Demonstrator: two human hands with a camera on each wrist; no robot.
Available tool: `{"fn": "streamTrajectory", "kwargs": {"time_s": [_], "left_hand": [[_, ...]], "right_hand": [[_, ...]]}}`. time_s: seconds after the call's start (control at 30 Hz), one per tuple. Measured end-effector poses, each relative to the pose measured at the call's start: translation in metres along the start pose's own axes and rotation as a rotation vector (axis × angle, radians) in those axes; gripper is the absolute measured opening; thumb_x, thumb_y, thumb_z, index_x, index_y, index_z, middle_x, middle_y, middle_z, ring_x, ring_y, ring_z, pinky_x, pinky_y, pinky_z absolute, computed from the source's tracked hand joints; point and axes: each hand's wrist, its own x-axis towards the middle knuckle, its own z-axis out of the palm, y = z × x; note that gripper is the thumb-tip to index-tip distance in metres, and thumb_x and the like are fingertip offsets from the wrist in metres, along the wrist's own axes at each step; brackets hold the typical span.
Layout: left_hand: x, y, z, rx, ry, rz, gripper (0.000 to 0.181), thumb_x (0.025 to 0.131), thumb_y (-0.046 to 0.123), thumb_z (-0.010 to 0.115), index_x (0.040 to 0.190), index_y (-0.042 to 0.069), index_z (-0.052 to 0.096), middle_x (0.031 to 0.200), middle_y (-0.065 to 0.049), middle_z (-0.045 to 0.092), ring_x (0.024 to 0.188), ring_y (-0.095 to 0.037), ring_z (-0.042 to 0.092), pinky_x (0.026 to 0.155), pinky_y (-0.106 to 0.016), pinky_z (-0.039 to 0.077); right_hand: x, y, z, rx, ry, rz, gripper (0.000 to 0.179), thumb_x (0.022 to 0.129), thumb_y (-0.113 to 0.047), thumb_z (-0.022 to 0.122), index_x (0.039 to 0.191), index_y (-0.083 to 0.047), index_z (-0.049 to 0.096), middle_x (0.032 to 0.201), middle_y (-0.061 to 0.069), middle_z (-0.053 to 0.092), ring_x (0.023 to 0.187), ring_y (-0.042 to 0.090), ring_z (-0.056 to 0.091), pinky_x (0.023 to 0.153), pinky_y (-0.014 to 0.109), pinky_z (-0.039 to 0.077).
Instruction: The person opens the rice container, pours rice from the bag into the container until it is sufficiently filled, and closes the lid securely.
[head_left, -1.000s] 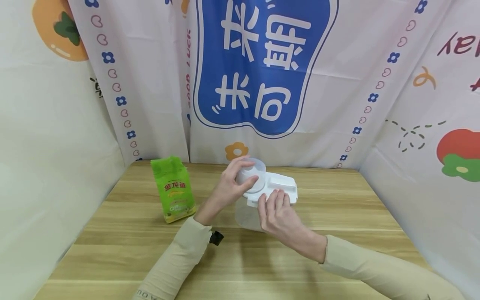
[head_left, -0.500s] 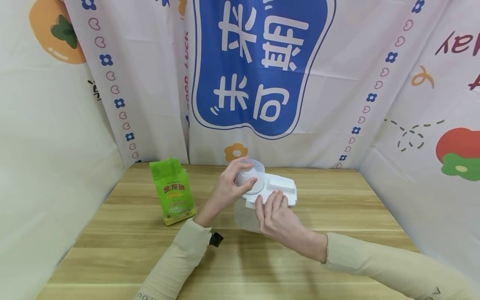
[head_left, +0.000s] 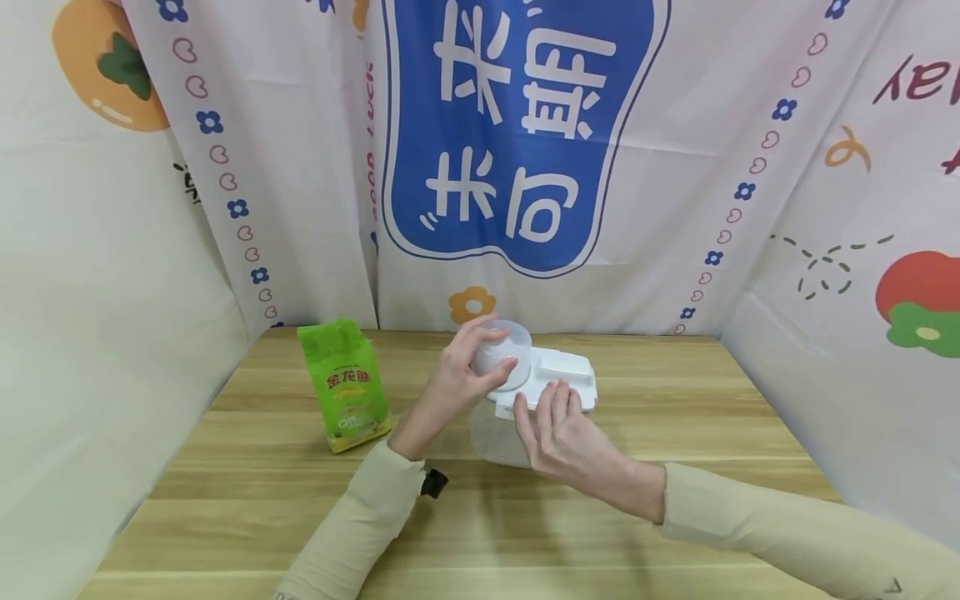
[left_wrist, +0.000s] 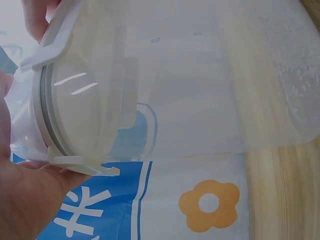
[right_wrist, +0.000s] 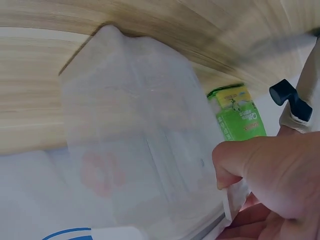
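Note:
A clear storage container [head_left: 497,439] with a white lid [head_left: 553,393] stands upright on the wooden table. On the lid sits a round clear cup [head_left: 517,343]. My left hand [head_left: 463,367] grips this cup, thumb on the near side and fingers on the far side. At the lid's front edge, my right hand [head_left: 564,433] lays its fingertips on top, and in the right wrist view its thumb [right_wrist: 229,162] presses the side clip. Through the container wall, the left wrist view shows some white grains [left_wrist: 300,90] near the bottom.
Left of the container stands a green bag [head_left: 347,387] with printed lettering. The wooden table [head_left: 247,492] ends at a printed cloth [head_left: 322,167] behind, with white cloth walls on both sides. A small black device [head_left: 433,483] sits at the left cuff.
Both hands stay on the cup and lid in nearly the same pose. My right forearm has shifted slightly right, and the head view has tilted a little.

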Motion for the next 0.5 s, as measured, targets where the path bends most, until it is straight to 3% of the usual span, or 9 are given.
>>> {"fn": "streamTrajectory", "kwargs": {"time_s": [0.17, 0.5], "left_hand": [[-0.001, 0.002, 0.001, -0.001, 0.015, 0.011, 0.038, 0.085, 0.020, 0.076, 0.118, 0.005, 0.064, 0.138, -0.019, 0.054, 0.128, -0.037, 0.054, 0.088, -0.043, 0.059], [0.000, 0.001, -0.001, 0.018, 0.008, 0.006, 0.039, 0.085, 0.021, 0.077, 0.119, 0.007, 0.064, 0.138, -0.018, 0.055, 0.130, -0.036, 0.053, 0.092, -0.044, 0.057]], "right_hand": [[-0.001, 0.006, 0.002, 0.036, 0.087, 0.016, 0.044, 0.101, -0.002, 0.025, 0.116, -0.002, 0.066, 0.088, 0.026, 0.071, 0.077, 0.036, 0.071, 0.063, 0.037, 0.062], [0.010, 0.009, 0.001, 0.006, 0.087, -0.011, 0.040, 0.099, -0.001, 0.027, 0.105, 0.002, 0.067, 0.078, 0.021, 0.071, 0.068, 0.033, 0.070, 0.058, 0.036, 0.060]]}}
